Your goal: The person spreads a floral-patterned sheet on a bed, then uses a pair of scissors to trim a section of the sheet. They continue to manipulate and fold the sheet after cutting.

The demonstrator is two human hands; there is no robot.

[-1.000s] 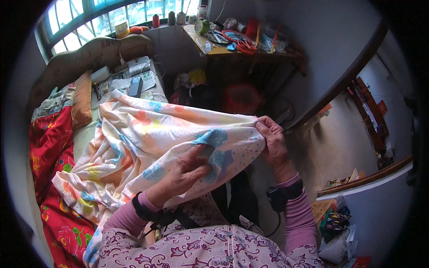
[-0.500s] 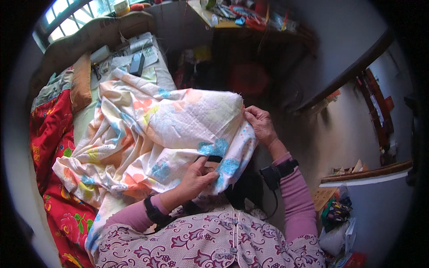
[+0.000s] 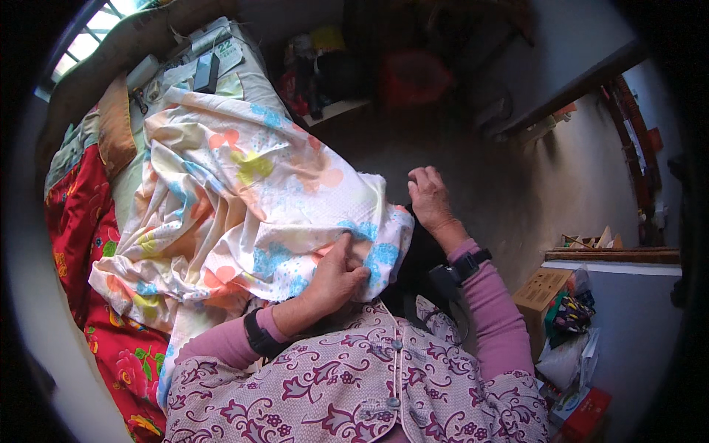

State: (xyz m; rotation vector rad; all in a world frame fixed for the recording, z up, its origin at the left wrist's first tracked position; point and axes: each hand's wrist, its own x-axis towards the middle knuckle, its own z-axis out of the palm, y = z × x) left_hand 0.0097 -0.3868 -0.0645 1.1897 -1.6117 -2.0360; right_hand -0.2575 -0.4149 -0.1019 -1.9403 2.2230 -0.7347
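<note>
A white cloth sheet [image 3: 295, 170] with blue, orange and yellow floral prints spreads in loose folds over the bed and toward my lap. My left hand [image 3: 330, 280] pinches the near right part of it between thumb and fingers, with some fingers tucked under a fold. Just off the cloth's right edge, my right hand [image 3: 430, 201] is raised with its fingers curled together. Whatever it may hold is too small to make out.
A red floral quilt [image 3: 125, 354] and an orange pillow [image 3: 117, 129] lie along the bed's left side. Toward the bed's head rests a black phone [image 3: 207, 73]. A cardboard box [image 3: 543, 289] and several bags stand at the lower right.
My right hand has let go of the cloth's edge and moved slightly away from it. The raised part of the cloth has sunk flatter. My left hand keeps its hold.
</note>
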